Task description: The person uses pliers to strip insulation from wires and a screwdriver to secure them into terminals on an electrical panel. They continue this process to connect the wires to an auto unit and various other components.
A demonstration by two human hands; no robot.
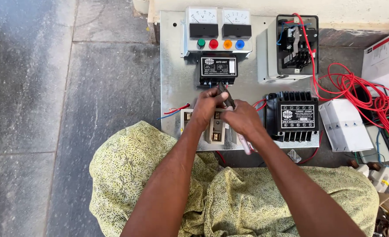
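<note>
A grey metal panel (174, 83) lies on the stone floor with electrical parts mounted on it. My left hand (206, 106) and my right hand (242, 117) meet at its middle, just below a black control unit (218, 69). My right hand grips a plier-like tool (225, 94) with pale handles (243, 144); its dark jaws point up at the unit's lower terminals. My left hand pinches something at the jaws, probably a wire, too small to tell. Both hands partly hide a cream switch block (214, 131).
Two white meters (218, 17) with coloured indicator lamps sit at the panel's top. An open grey box (293, 46) and a black relay (296, 116) are at right. Red wire coils (365, 94), a white box (344, 125) and small parts lie beyond. Green patterned cloth (229, 197) covers my lap.
</note>
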